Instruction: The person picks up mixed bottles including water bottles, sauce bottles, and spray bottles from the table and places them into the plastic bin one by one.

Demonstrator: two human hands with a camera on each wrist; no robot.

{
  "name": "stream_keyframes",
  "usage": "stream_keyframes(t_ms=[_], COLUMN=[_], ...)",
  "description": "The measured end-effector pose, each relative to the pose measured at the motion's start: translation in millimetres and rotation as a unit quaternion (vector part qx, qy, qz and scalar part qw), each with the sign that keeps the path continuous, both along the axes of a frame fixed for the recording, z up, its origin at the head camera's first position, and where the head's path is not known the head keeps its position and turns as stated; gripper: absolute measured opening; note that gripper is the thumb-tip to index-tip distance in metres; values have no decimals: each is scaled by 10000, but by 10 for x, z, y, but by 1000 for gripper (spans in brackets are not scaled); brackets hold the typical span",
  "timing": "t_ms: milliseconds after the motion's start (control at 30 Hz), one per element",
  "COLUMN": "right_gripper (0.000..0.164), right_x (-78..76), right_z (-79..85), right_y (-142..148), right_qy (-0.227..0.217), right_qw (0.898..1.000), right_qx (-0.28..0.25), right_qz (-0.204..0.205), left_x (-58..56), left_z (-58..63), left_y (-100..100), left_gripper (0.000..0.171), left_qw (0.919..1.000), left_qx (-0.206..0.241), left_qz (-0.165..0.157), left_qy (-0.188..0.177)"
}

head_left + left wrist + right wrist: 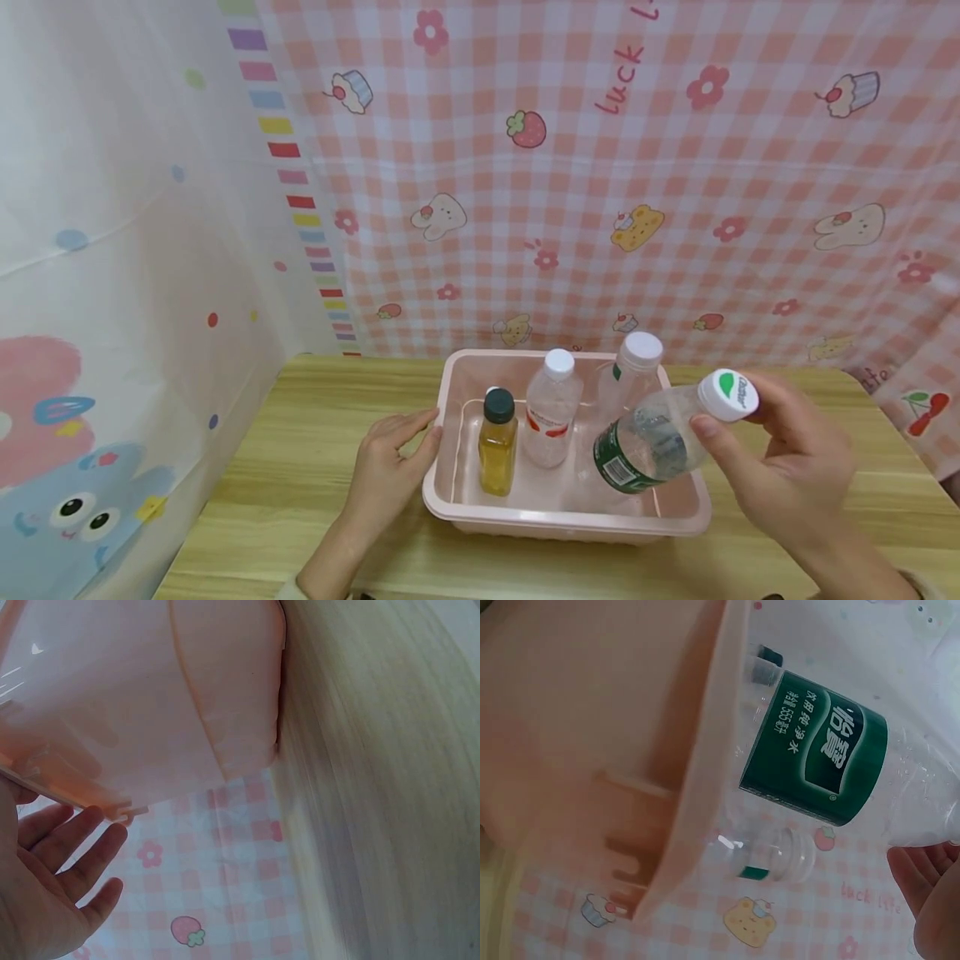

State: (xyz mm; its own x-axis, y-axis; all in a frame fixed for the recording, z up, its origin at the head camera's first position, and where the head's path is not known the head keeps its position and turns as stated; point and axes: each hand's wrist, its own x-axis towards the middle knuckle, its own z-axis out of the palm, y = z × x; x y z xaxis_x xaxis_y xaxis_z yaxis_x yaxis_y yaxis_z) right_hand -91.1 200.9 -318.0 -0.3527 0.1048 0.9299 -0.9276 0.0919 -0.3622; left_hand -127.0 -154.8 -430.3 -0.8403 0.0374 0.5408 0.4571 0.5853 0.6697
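My right hand (802, 467) pinches a clear plastic water bottle (663, 442) near its white cap. The bottle has a green label (817, 750) and tilts with its base over the right part of a pink plastic basin (562, 521). My left hand (390, 467) has its fingertips right at the basin's left rim, with the other fingers loosely spread in the left wrist view. Inside the basin stand a small bottle of amber liquid with a dark cap (497, 450), a clear white-capped bottle with red on its label (551, 417), and another white-capped clear bottle (637, 362), partly hidden.
The basin sits on a wood-grain table (300, 442). A pink checked cloth (570, 183) hangs behind the table's far edge, and a white cloth with cartoon prints (135, 250) hangs on the left.
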Motion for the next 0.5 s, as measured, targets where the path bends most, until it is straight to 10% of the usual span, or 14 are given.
stream_keyframes(t_ms=[500], right_gripper=[60], right_x=[-110], right_z=[-262], right_y=[-2], right_qy=[-626], right_qw=[9869], right_qx=[1360], right_qz=[-604], left_x=[5], left_z=[11], left_y=[8], left_gripper=[26], left_qw=[10000], left_qx=[-63], left_qz=[36], left_qy=[26])
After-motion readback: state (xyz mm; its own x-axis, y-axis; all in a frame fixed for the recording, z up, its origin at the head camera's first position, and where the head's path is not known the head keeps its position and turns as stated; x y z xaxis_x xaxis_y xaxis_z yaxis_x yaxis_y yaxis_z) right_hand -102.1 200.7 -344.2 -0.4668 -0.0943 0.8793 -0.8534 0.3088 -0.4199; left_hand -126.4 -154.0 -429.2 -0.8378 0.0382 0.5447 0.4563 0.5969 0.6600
